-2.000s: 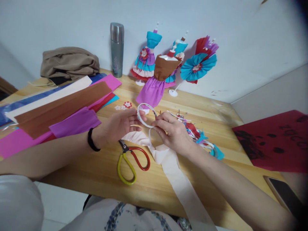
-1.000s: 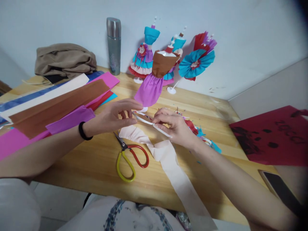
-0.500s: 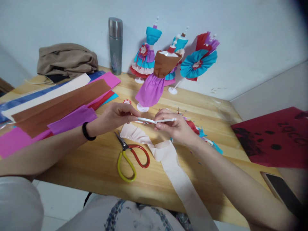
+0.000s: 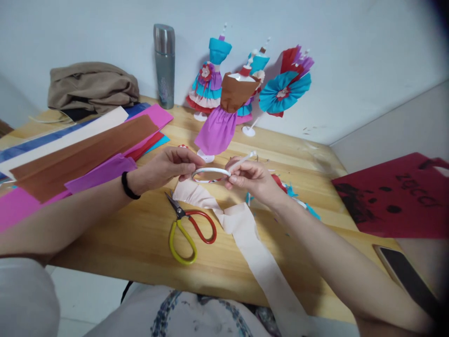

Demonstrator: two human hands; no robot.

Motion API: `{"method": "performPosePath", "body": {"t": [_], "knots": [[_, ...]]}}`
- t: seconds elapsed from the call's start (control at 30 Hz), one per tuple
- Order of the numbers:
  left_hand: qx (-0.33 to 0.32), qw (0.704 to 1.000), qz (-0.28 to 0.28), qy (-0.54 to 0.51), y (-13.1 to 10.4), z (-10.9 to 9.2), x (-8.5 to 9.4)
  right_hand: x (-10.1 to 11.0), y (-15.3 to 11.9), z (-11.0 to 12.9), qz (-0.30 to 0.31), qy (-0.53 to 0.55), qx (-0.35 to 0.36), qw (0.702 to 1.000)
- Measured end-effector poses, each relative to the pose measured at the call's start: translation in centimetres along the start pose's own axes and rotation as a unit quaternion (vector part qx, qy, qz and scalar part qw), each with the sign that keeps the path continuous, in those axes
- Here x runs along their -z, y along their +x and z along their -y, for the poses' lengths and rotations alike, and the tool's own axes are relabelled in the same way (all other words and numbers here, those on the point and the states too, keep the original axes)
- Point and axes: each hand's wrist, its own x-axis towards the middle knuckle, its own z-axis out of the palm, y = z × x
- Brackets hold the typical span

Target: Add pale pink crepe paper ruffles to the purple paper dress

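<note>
A thin white tape roll [image 4: 212,170] is held between both hands above the table. My left hand [image 4: 170,164] pinches its left rim, and my right hand [image 4: 251,178] grips the right side, with a loose end of tape sticking up past the fingers. Below them a long strip of pale pink crepe paper [image 4: 257,252] lies across the wood and hangs over the near edge; its far part is creased and crumpled. Scissors [image 4: 180,213] with one yellow and one red handle rest left of the strip, blades slightly apart.
Paper dresses on small stands, one brown and purple [image 4: 224,112], are at the back, with a flask [image 4: 164,65]. Coloured crepe sheets [image 4: 84,147] and brown cloth [image 4: 93,86] lie left. Scraps [image 4: 291,191], a red bag [image 4: 396,196] and a phone [image 4: 403,271] are right.
The tape roll has tilted from nearly edge-on so its round opening shows. The loose tape end now points upward instead of sideways. The view has shifted slightly.
</note>
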Motion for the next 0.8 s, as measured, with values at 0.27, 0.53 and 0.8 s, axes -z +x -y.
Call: {"method": "performPosePath", "body": {"t": [0.27, 0.53, 0.8], "knots": [[0.016, 0.98, 0.088, 0.176, -0.5, -0.9, 0.5, 0.6, -0.4, -0.4, 0.006, -0.027, 0.029, 0.999], [-0.082, 0.911, 0.051, 0.401, -2.1, -3.9, 5.3, 2.1, -2.2, -2.0, -0.042, -0.002, -0.04, 0.998], [-0.056, 0.908, -0.111, 0.401, -2.7, -5.7, 11.8, 2.3, -2.7, -2.9, -0.03, -0.112, 0.001, 0.993]]}}
